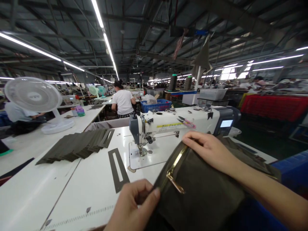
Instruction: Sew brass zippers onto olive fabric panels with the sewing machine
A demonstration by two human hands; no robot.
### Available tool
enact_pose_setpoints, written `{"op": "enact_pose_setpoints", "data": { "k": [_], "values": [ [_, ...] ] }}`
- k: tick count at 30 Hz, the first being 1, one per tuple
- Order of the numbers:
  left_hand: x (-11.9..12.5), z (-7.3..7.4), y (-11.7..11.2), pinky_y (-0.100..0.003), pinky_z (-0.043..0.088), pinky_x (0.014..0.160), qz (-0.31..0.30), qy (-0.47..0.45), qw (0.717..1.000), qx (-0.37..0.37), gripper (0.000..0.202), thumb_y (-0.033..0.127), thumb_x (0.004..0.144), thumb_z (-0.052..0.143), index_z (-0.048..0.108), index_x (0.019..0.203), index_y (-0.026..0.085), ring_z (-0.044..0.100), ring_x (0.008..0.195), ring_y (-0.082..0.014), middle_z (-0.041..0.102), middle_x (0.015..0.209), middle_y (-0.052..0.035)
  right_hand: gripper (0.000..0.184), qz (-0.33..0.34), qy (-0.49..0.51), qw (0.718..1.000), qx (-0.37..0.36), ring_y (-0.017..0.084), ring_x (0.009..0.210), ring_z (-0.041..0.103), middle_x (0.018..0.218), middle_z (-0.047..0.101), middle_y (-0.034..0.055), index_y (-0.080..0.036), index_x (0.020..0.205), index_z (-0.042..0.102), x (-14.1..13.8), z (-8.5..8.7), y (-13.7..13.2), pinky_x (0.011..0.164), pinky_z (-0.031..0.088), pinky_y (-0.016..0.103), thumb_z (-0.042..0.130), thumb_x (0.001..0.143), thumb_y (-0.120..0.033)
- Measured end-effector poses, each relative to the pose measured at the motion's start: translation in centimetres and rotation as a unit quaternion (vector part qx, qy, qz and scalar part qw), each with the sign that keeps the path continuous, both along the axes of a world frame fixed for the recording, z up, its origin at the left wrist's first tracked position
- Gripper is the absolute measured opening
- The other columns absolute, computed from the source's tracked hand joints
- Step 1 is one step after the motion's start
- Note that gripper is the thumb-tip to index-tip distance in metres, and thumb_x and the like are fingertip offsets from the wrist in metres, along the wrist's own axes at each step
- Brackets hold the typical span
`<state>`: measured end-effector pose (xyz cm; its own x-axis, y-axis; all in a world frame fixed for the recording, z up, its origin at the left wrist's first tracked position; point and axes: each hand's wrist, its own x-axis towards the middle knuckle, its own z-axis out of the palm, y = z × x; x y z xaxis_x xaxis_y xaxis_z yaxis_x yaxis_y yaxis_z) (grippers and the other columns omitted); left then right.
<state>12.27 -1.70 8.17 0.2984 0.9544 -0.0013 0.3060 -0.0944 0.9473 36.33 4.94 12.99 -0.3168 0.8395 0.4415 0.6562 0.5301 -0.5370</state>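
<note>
- While the left hand (134, 205) pinches the near left edge of the olive cloth (204, 189) between thumb and curled forefinger, the right hand (208, 147) grips its far edge, fingers close together at the tip; what they do under the fabric is hidden.
- The cloth is at the near right, held up in front of the table (81, 183), its lower part running out of view.
- Along its left side, between the two hands, runs a gold zip (178, 159); the pull (176, 185) hangs toward the near right.
- Just beyond the cloth is a white sewing machine (168, 118), with pink-handled snips (189, 123) and a yellow tape (168, 125) along its arm and a lit screen (226, 123) at its right end.
- Left of the needle area, one slotted piece (118, 170) lies flat; farther left, a fanned stack (74, 144) of olive pieces spreads over the table.
- To the right, behind the right forearm, lies more olive fabric (250, 154).
- At the far left stands a white fan (33, 94).
- Farther off, a person (123, 101) in a white top faces away, left of a blue crate (156, 106).
</note>
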Motion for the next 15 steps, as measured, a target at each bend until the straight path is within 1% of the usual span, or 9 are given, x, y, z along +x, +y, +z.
{"op": "enact_pose_setpoints", "data": {
  "k": [2, 3, 5, 6, 7, 9, 11, 13, 15],
  "values": [
    [-0.5, -2.1, -0.8, -0.019, 0.030, 0.043, -0.081, 0.092, 0.990, -0.063, 0.047, 0.057, 0.078, 0.047, 0.053, 0.058, 0.014, 0.044, 0.048, -0.0104, 0.048, 0.050, 0.0012, 0.023, 0.058, -0.132, 0.989, 0.021, 0.018, 0.071, 0.057, 0.075, 0.063, 0.0013, -0.021, 0.074, 0.057, -1.7, -1.0, 2.2, 0.065, 0.040, 0.027, 0.040, 0.089, -0.029],
    [-1.1, -2.8, -0.9, -0.019, 0.032, 0.044, -0.083, 0.156, 0.983, -0.049, 0.045, 0.053, 0.080, 0.047, 0.057, 0.059, 0.014, 0.047, 0.049, -0.0116, 0.052, 0.051, 0.0000, 0.023, 0.080, -0.202, 0.976, 0.027, 0.018, 0.070, 0.057, 0.074, 0.063, 0.0016, -0.021, 0.075, 0.058, -2.8, -2.1, 3.6, 0.064, 0.039, 0.027, 0.041, 0.089, -0.026],
    [-2.4, -3.7, -0.2, -0.023, 0.040, 0.052, -0.055, 0.265, 0.961, 0.051, 0.031, 0.044, 0.080, 0.051, 0.063, 0.070, 0.017, 0.055, 0.057, -0.0158, 0.060, 0.061, -0.0025, 0.017, 0.111, -0.233, 0.966, 0.026, 0.017, 0.073, 0.058, 0.076, 0.064, 0.0017, -0.020, 0.074, 0.060, -5.5, -4.7, 6.1, 0.064, 0.040, 0.026, 0.048, 0.085, -0.020],
    [-3.0, -3.7, 0.5, -0.026, 0.044, 0.059, -0.036, 0.301, 0.945, 0.121, 0.023, 0.040, 0.079, 0.056, 0.065, 0.080, 0.019, 0.059, 0.065, -0.0187, 0.064, 0.071, -0.0041, 0.013, 0.131, -0.243, 0.961, 0.026, 0.016, 0.075, 0.058, 0.079, 0.065, 0.0008, -0.021, 0.075, 0.061, -6.9, -6.0, 7.2, 0.065, 0.040, 0.025, 0.051, 0.084, -0.021],
    [-3.4, -3.7, 1.3, -0.031, 0.047, 0.069, -0.029, 0.325, 0.927, 0.186, 0.025, 0.038, 0.076, 0.061, 0.064, 0.093, 0.021, 0.060, 0.077, -0.0223, 0.066, 0.084, -0.0062, 0.011, 0.146, -0.249, 0.957, 0.025, 0.016, 0.075, 0.058, 0.079, 0.065, -0.0001, -0.022, 0.075, 0.062, -8.3, -7.2, 8.0, 0.066, 0.040, 0.023, 0.054, 0.083, -0.023],
    [-3.8, -3.4, 3.4, -0.044, 0.041, 0.090, -0.054, 0.357, 0.894, 0.266, 0.057, 0.043, 0.068, 0.069, 0.053, 0.118, 0.022, 0.054, 0.104, -0.0295, 0.058, 0.115, -0.0116, 0.010, 0.147, -0.251, 0.956, 0.031, 0.015, 0.080, 0.058, 0.083, 0.065, 0.0000, -0.023, 0.079, 0.063, -10.3, -8.8, 9.0, 0.070, 0.041, 0.023, 0.054, 0.083, -0.025],
    [-3.7, -3.3, 5.3, -0.057, 0.024, 0.101, -0.113, 0.393, 0.871, 0.272, 0.084, 0.057, 0.062, 0.068, 0.038, 0.131, 0.019, 0.039, 0.121, -0.0343, 0.043, 0.132, -0.0159, 0.015, 0.105, -0.243, 0.964, 0.037, 0.017, 0.086, 0.058, 0.089, 0.065, 0.0034, -0.022, 0.085, 0.063, -10.8, -9.4, 9.0, 0.075, 0.040, 0.025, 0.049, 0.087, -0.025],
    [-3.4, -3.6, 6.7, -0.062, 0.009, 0.103, -0.163, 0.421, 0.857, 0.248, 0.094, 0.068, 0.062, 0.060, 0.031, 0.135, 0.015, 0.027, 0.128, -0.0359, 0.033, 0.138, -0.0171, 0.021, 0.020, -0.231, 0.972, 0.033, 0.022, 0.092, 0.056, 0.094, 0.063, 0.0107, -0.017, 0.088, 0.063, -9.4, -9.5, 8.5, 0.079, 0.039, 0.031, 0.043, 0.088, -0.023],
    [-3.0, -4.2, 7.6, -0.063, 0.001, 0.103, -0.183, 0.436, 0.849, 0.236, 0.098, 0.073, 0.064, 0.053, 0.027, 0.136, 0.013, 0.019, 0.131, -0.0359, 0.026, 0.141, -0.0170, 0.027, -0.088, -0.222, 0.971, 0.011, 0.030, 0.094, 0.055, 0.092, 0.061, 0.0195, -0.010, 0.085, 0.064, -6.7, -9.7, 7.9, 0.079, 0.038, 0.039, 0.042, 0.088, -0.026]
  ]
}}
